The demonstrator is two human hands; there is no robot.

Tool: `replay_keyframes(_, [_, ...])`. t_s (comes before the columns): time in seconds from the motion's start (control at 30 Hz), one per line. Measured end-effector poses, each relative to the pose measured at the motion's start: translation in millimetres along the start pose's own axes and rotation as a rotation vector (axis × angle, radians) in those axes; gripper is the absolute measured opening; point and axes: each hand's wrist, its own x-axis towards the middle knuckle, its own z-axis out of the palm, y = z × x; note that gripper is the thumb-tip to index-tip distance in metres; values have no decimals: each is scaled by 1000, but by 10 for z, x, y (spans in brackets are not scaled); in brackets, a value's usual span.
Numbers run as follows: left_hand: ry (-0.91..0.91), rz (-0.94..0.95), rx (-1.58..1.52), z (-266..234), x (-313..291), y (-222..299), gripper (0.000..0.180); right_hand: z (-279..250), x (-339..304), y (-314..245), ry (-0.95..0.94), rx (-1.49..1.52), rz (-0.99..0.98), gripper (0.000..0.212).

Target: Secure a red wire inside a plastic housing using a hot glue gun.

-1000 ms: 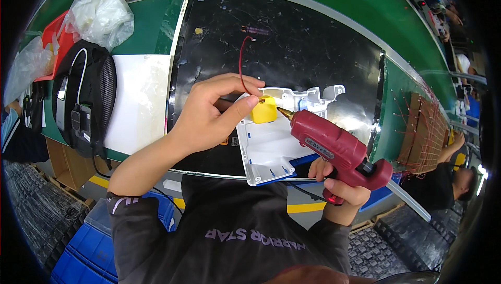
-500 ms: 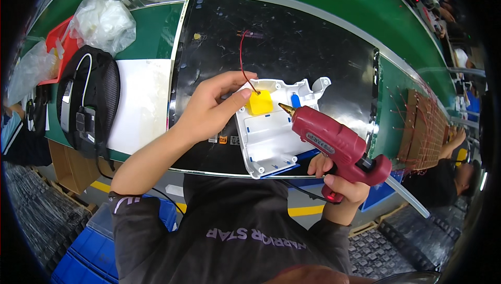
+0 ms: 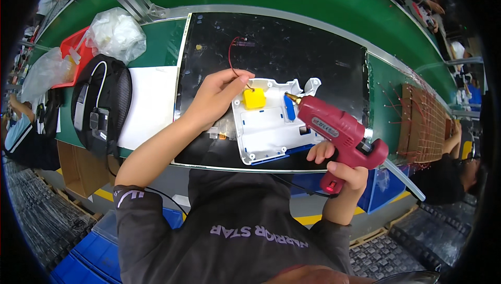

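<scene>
A white plastic housing [image 3: 259,131] lies hollow side up on the black work mat [image 3: 287,38]. My left hand [image 3: 219,91] pinches its upper left edge between thumb and fingers. Beside the thumb, a yellow square block [image 3: 254,98] sits inside the housing, and a thin red wire [image 3: 230,57] curves up from it onto the mat. My right hand [image 3: 342,172] grips a dark red hot glue gun [image 3: 334,122], with a clear glue stick [image 3: 404,179] sticking out of its back. The brass nozzle is at the top of a blue strip [image 3: 289,108] in the housing; whether they touch I cannot tell.
At the left are a black mesh bag [image 3: 102,101] with a white cable, white paper [image 3: 151,101], a red bin [image 3: 78,49] and a clear plastic bag [image 3: 117,33]. A cardboard box [image 3: 417,122] with many red wires stands at the right. Other people work at both sides.
The glue gun's nozzle has moved from beside the yellow block to the top of the blue strip. My left hand stays on the housing's edge. The view has shifted slightly.
</scene>
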Motion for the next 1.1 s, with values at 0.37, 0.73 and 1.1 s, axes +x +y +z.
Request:
replay_keyframes(0.37, [124,64,-172,-31,147,162,25,-332,74,19,237,138,-176,30])
replay_keyframes(0.73, [231,194,-260,-559,964,499,24,-600,331,-25,207,190,-173,27])
replay_keyframes(1.1, [160,127,-333,-1438,2852,768,19,-723,541,163,209,263,-53,18])
